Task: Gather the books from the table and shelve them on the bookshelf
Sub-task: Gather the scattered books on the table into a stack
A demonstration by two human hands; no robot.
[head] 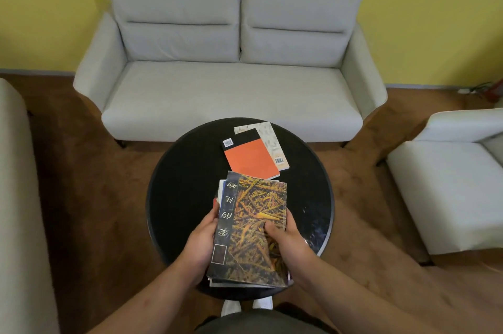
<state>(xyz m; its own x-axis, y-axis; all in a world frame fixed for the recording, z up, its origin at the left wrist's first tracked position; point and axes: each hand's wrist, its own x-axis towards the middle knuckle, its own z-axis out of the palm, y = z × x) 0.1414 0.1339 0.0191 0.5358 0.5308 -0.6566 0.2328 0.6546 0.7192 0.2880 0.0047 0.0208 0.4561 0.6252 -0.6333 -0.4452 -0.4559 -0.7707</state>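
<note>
Book stack (254,213) runs lengthwise toward sofa (231,94).

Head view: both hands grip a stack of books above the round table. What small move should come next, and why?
Probably release the right hand and reach for the orange book. It lies on a pale book on the table, both ungathered, and the left hand grips the stack from the other side, so it might carry it alone.

A stack of books (253,227) lifted above the table; orange book (250,155) overlaps pale book (268,136).
</note>
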